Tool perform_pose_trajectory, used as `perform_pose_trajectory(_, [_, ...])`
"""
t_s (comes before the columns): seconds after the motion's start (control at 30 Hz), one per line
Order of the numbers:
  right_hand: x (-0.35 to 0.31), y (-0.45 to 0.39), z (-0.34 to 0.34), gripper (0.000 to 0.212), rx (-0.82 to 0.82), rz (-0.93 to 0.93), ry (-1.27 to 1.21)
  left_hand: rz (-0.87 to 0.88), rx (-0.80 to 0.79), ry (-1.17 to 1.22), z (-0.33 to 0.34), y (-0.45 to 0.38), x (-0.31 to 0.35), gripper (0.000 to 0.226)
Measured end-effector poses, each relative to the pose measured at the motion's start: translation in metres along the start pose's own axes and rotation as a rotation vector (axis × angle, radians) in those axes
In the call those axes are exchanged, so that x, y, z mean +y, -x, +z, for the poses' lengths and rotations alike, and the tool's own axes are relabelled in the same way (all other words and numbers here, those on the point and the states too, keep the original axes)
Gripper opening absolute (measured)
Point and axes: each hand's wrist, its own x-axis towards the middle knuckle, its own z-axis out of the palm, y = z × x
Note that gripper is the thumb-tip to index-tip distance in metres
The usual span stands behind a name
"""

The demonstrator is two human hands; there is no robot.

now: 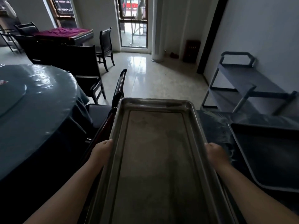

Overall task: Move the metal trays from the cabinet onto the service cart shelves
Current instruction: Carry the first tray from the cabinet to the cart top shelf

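Dark grey flat surface [210, 125] low on the right, a second grey metal tray [267, 152] lying on it, grey service cart with bare shelves [242, 81] on the shiny pale tiled floor [153, 78]

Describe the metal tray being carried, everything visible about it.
The metal tray is a long rectangular pan of dull, smudged steel with a raised rolled rim and a stepped flat bottom. It is empty, held roughly level and lengthwise away from the person. The left hand and right hand grip its long sides.
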Motion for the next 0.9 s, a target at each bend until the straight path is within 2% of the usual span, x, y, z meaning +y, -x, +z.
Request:
perform_pose_trajectory(0.17, [-0.024, -0.089, 0.019, 0.04, -0.019, -0.015, 0.002, -0.004, 0.024, -0.054, 0.034, -0.087, 0.02, 0.021])
perform_pose_trajectory(0.33, [-0.073, -0.192, 0.042, 0.037, 0.019, -0.018, -0.006, 0.012, -0.018, 0.053, 0.055, -0.199, 0.072, 0.037])
perform_pose_trajectory(0.57, [-0.147, -0.313, 0.052, 0.037, 0.109, 0.02, -0.02, 0.027, -0.038, 0.017, 0.064, -0.347, 0.155, 0.049])
perform_pose_trajectory(0.77, [-0.181, -0.419, 0.074, 0.033, 0.076, 0.04, 0.049, 0.006, -0.085, -0.01, 0.098, -0.449, 0.197, 0.043])
perform_pose_trajectory(0.9, [-0.214, -0.513, 0.084, 0.036, 0.06, -0.001, 0.041, 0.019, -0.062, -0.034, 0.124, -0.525, 0.235, 0.045])
